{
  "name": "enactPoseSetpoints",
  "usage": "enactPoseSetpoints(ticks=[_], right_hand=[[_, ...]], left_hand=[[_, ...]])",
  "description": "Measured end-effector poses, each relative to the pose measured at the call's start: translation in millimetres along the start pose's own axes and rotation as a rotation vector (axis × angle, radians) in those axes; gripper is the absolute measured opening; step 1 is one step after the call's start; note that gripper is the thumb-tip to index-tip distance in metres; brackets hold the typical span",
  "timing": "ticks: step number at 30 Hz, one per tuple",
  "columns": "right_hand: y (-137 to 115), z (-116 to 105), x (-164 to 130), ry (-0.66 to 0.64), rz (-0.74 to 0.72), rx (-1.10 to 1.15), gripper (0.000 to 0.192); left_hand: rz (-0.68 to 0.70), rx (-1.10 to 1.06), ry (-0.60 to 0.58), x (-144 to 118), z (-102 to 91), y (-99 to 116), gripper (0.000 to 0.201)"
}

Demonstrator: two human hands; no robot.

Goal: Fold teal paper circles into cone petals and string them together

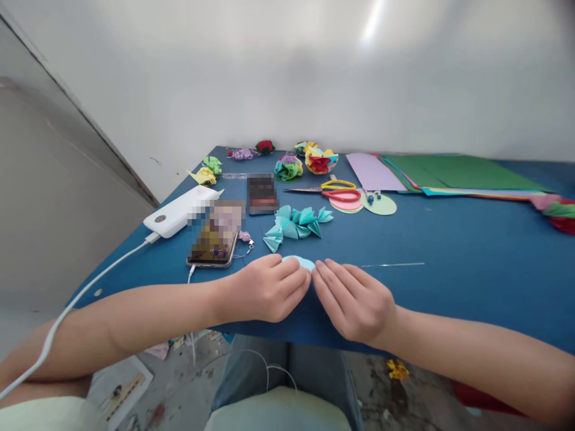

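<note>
Both hands meet at the near edge of a blue table (pixel 449 251). My left hand (pixel 265 287) and my right hand (pixel 353 299) pinch a small light-blue paper piece (pixel 300 262) between their fingertips, pressing it against the tabletop. Most of the paper is hidden under the fingers. Just beyond it lies a row of folded teal paper pieces (pixel 296 224).
A phone (pixel 215 239) on a white cable and a white power bank (pixel 179 209) lie at the left. Scissors (pixel 332 190), paper circles (pixel 380 205), coloured paper sheets (pixel 449 173) and several crumpled paper flowers (pixel 314 160) sit farther back. A thin wire (pixel 390 264) lies to the right.
</note>
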State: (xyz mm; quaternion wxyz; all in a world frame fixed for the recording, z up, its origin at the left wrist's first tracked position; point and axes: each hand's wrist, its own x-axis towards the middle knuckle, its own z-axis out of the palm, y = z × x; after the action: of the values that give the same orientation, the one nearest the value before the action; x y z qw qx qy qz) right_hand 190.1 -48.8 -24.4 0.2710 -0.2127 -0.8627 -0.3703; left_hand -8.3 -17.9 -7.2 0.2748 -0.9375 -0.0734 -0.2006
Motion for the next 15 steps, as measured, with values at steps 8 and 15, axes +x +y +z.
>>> enactPoseSetpoints(ticks=[8, 15], right_hand=[[-2.1, 5.5, -0.7, -0.054, 0.017, -0.041, 0.016], [-1.1, 6.0, 0.9, -0.095, 0.036, -0.036, 0.011]], left_hand=[[-0.031, 0.240, -0.101, -0.1, 1.1, 4.7, 0.017], [-0.047, 0.223, -0.069, -1.9, 3.4, 1.4, 0.015]])
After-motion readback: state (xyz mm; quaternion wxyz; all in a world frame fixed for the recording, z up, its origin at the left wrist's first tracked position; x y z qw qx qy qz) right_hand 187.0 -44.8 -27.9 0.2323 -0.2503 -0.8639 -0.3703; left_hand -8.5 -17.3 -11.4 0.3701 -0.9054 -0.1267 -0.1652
